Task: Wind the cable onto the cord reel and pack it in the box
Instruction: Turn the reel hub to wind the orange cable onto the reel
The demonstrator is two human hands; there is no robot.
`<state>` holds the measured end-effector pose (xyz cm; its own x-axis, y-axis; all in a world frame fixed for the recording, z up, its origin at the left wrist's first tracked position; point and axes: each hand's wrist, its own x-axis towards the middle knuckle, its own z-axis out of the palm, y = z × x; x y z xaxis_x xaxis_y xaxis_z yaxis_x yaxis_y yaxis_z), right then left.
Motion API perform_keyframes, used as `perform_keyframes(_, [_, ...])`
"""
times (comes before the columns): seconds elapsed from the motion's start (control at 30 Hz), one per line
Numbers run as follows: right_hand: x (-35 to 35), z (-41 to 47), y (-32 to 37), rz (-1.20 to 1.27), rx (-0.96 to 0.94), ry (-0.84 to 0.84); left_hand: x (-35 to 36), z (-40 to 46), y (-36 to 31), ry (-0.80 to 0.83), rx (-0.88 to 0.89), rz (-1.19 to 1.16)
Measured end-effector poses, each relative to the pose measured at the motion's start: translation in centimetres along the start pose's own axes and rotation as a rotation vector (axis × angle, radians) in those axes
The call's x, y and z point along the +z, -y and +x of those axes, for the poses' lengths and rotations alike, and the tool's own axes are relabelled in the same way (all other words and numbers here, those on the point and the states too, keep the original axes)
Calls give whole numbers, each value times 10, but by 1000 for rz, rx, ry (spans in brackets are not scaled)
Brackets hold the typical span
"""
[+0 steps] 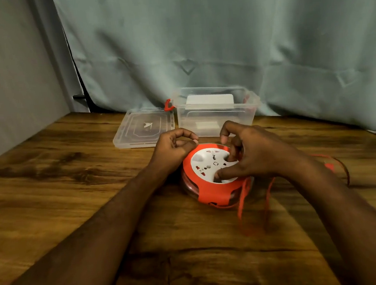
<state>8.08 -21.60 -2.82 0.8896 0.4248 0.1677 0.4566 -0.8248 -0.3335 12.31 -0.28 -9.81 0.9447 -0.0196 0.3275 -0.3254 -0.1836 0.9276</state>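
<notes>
My head view is dim and warm, with soft light falling from above and no hard glare. The table [76,181] carries faint shadows under my forearms. The loose cable [242,203] smears into motion blur, and the curtain [218,37] looks soft and grainy. I see wide-angle bending at the edges, where the corners darken and the near foreground loses sharpness

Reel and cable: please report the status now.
Left hand steadies reel at its rim; right hand grips the white hub. Cable partly loose on table. Box open, lid beside it; path clear.
</notes>
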Motion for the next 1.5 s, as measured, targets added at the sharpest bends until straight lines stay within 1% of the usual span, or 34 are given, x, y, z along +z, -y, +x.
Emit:
perform_keyframes(0.2, [8, 3, 2, -105, -1, -56, 0, 0, 1, 0, 15, -10])
perform_keyframes(0.3, [17, 4, 6, -129, -25, -123, 0, 1, 1, -31, 13, -14])
perform_keyframes(0.43, [29, 9, 10, -124, -2, -200, 0, 0, 0, -46, 12, -20])
perform_keyframes(0.6, [43, 14, 16, -98, 27, -248, 0, 1, 1, -43, 4, -22])
perform_keyframes(0.67, [40, 14, 16, -82, -17, -236, -1, 1, 1, -37, 3, -34])
perform_keyframes(0.77, [21, 12, 9, -29, -99, -153, -1, 1, 1, -30, -10, -35])
perform_keyframes(0.87, [5, 11, -10, 106, -146, 15, 0, 2, 1, -29, -26, -35])
perform_keyframes(0.93, [2, 9, -20, 112, -142, 109, -1, 1, 0, -22, -34, -37])
perform_keyframes(0.97, [3, 9, -23, 120, -133, 127, -1, 1, 0, -15, -38, -36])
perform_keyframes(1.2, [1, 7, -22, 156, -96, 81, 0, -1, -2, -18, -33, -34])
perform_keyframes(1.37, [6, 3, -11, 81, -56, -14, 0, 0, -1, -32, -19, -13])
perform_keyframes(1.5, [12, 3, -4, 45, -8, -37, 0, 1, 1, -60, -27, -28])
